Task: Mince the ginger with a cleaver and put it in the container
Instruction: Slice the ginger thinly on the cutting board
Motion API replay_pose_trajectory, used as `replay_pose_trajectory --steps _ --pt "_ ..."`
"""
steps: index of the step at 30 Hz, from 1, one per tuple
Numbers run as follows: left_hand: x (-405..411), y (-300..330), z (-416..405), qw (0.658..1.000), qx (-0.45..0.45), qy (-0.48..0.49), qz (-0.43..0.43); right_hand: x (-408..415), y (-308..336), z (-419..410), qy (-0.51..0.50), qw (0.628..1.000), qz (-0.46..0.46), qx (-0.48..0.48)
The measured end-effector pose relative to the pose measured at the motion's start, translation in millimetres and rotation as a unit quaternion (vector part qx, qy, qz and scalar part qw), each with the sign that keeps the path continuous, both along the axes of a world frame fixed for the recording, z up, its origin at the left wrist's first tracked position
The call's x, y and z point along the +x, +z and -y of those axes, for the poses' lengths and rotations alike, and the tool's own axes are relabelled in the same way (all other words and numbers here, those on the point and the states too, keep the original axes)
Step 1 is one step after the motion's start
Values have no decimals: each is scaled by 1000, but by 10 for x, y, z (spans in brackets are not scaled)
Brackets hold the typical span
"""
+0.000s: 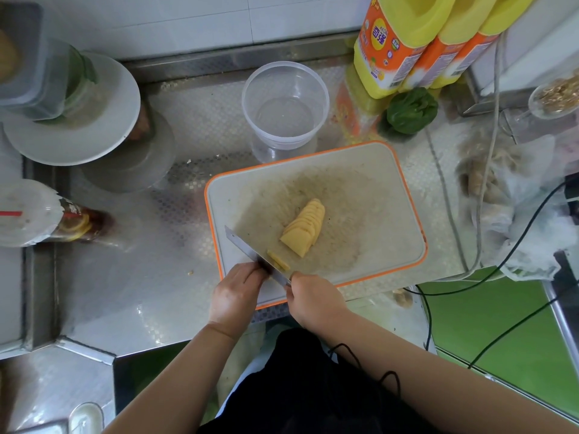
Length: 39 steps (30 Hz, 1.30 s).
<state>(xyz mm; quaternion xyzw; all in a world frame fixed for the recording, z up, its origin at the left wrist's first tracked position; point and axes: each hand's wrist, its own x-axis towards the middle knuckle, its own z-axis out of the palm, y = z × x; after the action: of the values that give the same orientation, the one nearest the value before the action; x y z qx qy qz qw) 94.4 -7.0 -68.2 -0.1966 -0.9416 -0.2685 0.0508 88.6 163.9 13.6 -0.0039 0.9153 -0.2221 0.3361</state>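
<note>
Right hand (313,300) grips cleaver (250,253); left hand (236,289) curled at blade. Container (283,104) at 12 o'clock; oil bottles (391,54) at 1, writing unreadable.

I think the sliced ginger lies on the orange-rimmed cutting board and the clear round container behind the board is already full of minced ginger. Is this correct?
Not quite. The head view shows the clear round container behind the cutting board empty: no ginger is in it. The sliced ginger does lie on the board, not yet minced.
</note>
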Motion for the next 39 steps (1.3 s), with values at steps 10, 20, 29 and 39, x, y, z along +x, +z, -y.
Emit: replay_pose_trajectory --steps 10,20,29,39 --pt "-9 40 -14 1000 20 16 -3 6 9 25 -1 1000 -6 -1" --pt "-16 45 -32 1000 20 14 -12 1 -30 68 -12 1000 22 11" --pt "-5 5 -28 1000 0 11 -23 -48 -35 29 -9 1000 3 -13" --pt "13 50 -216 999 -15 27 -33 36 11 -187 37 996 -72 36"
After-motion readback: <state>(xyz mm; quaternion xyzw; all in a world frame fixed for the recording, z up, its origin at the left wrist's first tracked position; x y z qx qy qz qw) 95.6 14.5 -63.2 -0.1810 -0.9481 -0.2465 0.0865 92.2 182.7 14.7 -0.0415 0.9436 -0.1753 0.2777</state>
